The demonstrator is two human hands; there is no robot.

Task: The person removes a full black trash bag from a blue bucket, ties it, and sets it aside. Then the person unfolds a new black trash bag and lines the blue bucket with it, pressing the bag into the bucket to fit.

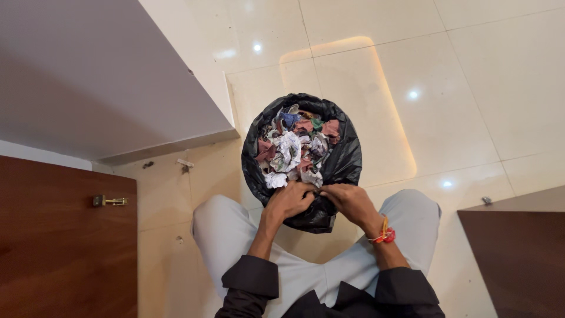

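Hands: left (289, 199) and right (348, 200) both pinch rim | black bin bag (344, 159) upright, mouth up, paper-filled

We see no label, no sign and no screen here. The only package-like thing is a black plastic bin bag (344, 162), round and open at the top, which stands on the pale tiled floor between the person's knees. It is full to the rim with crumpled papers (292, 147) in white, red, blue and green. Both hands grip its near edge, close together.
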